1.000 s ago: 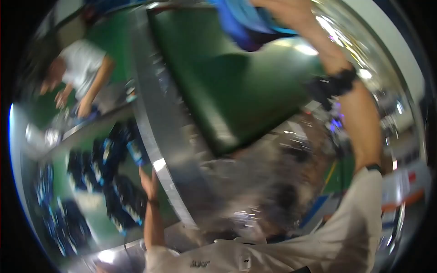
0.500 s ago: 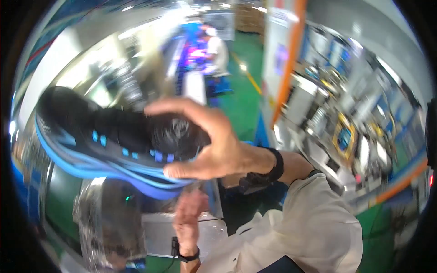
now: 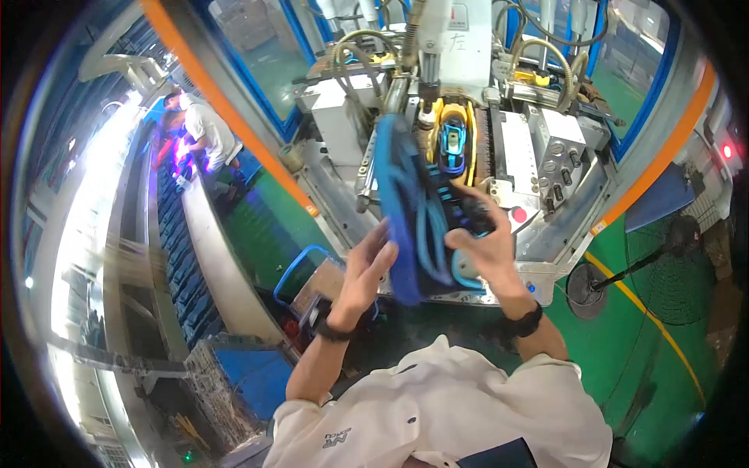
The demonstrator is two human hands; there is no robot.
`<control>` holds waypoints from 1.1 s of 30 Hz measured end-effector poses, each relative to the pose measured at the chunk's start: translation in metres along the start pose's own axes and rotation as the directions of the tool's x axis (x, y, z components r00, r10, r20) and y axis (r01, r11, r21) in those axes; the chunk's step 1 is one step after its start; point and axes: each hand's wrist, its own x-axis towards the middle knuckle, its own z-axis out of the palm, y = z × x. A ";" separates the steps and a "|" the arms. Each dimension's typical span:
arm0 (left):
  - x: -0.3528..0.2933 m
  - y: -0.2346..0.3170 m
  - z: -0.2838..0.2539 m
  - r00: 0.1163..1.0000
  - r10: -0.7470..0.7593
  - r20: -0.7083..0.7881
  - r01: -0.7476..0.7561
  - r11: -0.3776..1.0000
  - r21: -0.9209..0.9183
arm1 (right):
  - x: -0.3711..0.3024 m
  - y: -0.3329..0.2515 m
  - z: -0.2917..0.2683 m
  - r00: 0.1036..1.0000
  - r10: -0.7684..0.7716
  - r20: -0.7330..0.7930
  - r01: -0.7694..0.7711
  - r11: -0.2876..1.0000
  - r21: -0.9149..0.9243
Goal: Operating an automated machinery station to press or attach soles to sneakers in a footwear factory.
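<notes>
One black-and-blue shoe [image 3: 429,214], tilted | your right hand [image 3: 495,248], grip clasping it, likely for steadiness | your left hand [image 3: 362,278] beside its sole [image 3: 404,261], can't tell grip

One handwritten char. on white machine panel [image 3: 470,66], printed sticker [image 3: 459,15] w/ red above it — dark lettering [image 3: 336,439] on shirt [image 3: 468,398] — sm. labels [image 3: 312,210] on orange frame [image 3: 663,165] illegible

Smooth, foam-like blue sole [image 3: 396,210] on the shoe [image 3: 431,222]; the near shirt [image 3: 374,409] is matt, pale cloth; the far machine [image 3: 562,136] gleams in bare metal; the green floor [image 3: 624,343] at right looks glossy, beside a wire-mesh fan guard [image 3: 667,277].
</notes>
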 end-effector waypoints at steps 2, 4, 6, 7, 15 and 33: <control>0.068 -0.028 0.018 0.998 -0.055 -0.040 0.056 0.998 0.040 | 0.011 0.013 -0.044 0.977 0.074 -0.199 -0.082 0.996 -0.032; 0.137 -0.063 0.032 0.981 -0.165 -0.100 0.172 0.982 0.073 | 0.018 0.032 -0.097 0.950 0.038 -0.310 -0.075 0.991 -0.108; 0.206 -0.104 0.035 0.986 -0.132 -0.102 0.151 0.967 0.203 | 0.020 0.036 -0.132 0.890 0.048 -0.454 -0.118 0.985 -0.128; 0.238 -0.129 0.033 0.987 -0.082 -0.139 0.115 0.962 0.247 | 0.018 0.034 -0.144 0.866 0.037 -0.500 -0.109 0.987 -0.117; 0.378 -0.224 0.055 0.948 0.174 -0.266 0.111 0.602 0.790 | -0.005 0.028 -0.203 0.714 -0.042 -0.698 -0.257 0.913 -0.318; 0.117 -0.040 -0.047 0.801 -0.513 -0.307 0.397 0.840 -0.369 | 0.341 0.147 -0.122 0.918 0.285 -0.275 -0.354 0.283 -0.891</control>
